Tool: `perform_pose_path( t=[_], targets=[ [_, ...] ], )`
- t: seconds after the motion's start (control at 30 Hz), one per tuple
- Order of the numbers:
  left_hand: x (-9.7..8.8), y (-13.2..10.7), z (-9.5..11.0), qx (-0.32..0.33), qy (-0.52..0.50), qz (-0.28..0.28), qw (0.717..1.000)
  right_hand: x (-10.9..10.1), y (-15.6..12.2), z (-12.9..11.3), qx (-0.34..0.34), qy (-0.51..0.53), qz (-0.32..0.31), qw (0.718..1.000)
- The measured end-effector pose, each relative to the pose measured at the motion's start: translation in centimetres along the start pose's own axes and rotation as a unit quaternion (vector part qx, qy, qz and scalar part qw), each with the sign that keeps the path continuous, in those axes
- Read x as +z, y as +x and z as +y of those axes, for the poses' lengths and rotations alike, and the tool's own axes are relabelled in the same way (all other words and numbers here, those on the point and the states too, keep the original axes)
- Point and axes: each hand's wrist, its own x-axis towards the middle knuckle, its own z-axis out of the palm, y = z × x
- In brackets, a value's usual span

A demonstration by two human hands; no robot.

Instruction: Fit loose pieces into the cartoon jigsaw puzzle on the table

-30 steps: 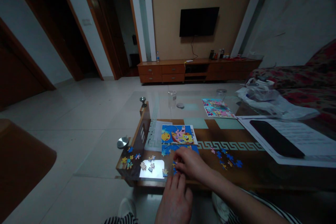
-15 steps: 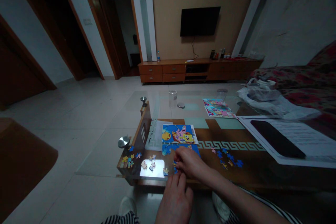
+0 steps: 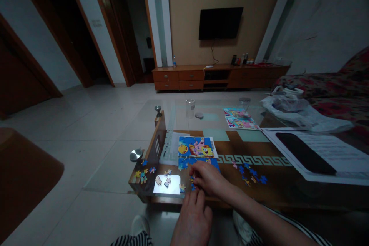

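Observation:
A part-built blue jigsaw puzzle (image 3: 187,162) lies on the glass coffee table (image 3: 276,188), just below a colourful cartoon reference picture (image 3: 196,147). My right hand (image 3: 208,178) rests over the puzzle's lower right part with fingers curled and pressed on pieces; what they grip is hidden. My left hand (image 3: 192,219) lies at the table's near edge, fingers together, pointing at the puzzle. Loose pieces (image 3: 161,180) lie to the left, and more loose pieces (image 3: 250,175) to the right.
A black phone (image 3: 305,153) on white papers sits at the right. Farther back stand a glass (image 3: 189,108), another picture sheet (image 3: 240,119) and a plastic bag (image 3: 296,113). A sofa (image 3: 340,88) is at right; a TV cabinet (image 3: 219,76) stands by the wall.
Both hands stay almost in place over the puzzle. The view has shifted very slightly; nothing else has moved.

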Motion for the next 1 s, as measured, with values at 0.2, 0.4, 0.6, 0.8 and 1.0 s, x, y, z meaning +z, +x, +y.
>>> perform_pose_path(
  t=[0.2,0.4,0.6,0.8,1.0],
  targets=[
    [-0.4,0.1,0.0,-0.002,-0.002,-0.021,1.000,-0.1,0.2,0.1,-0.008,0.020,0.000,1.000],
    [-0.5,0.3,0.0,-0.012,-0.001,-0.052,0.999,-0.7,0.4,0.2,0.008,0.100,0.007,0.995],
    [-0.9,0.6,0.2,0.007,0.009,-0.069,0.998,-1.7,0.5,0.2,0.026,0.161,0.033,0.986],
    [-2.2,0.9,0.3,-0.010,-0.010,-0.125,0.992,-1.6,0.5,-0.1,0.040,0.180,0.015,0.983],
    [-1.7,0.8,0.3,-0.020,-0.008,-0.121,0.992,-1.7,0.8,0.4,0.043,0.161,0.008,0.986]
  ],
)
